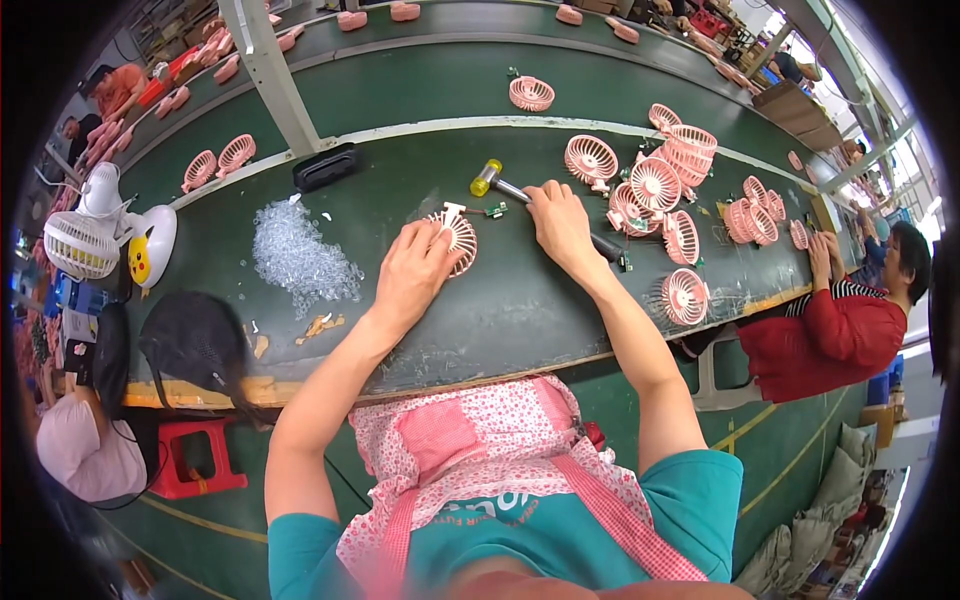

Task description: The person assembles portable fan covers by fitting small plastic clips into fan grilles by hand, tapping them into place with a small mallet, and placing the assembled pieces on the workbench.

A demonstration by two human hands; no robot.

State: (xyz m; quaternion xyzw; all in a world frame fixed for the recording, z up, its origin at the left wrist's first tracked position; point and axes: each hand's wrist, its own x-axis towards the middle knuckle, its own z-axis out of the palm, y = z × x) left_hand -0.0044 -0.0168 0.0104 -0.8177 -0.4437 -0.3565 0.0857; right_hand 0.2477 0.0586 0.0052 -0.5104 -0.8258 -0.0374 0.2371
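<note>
My left hand (412,268) is closed over a pink round fan housing (463,243), pressing it against the dark green bench top. A small green circuit board (496,210) sticks out beside the housing, joined to it by a short wire. In my right hand (562,225) is a hammer (512,190), held around the handle. Its yellow-capped head (486,177) points up and to the left, just beyond the housing. The black grip end (606,247) shows past my palm.
Clear plastic bits (300,255) are heaped left of my hands, near a black case (325,168). Several pink fan housings (655,185) cluster at right. A black bag (195,345) and white fan (85,240) stand left. A co-worker in red (835,335) sits at right; a conveyor (420,80) runs behind.
</note>
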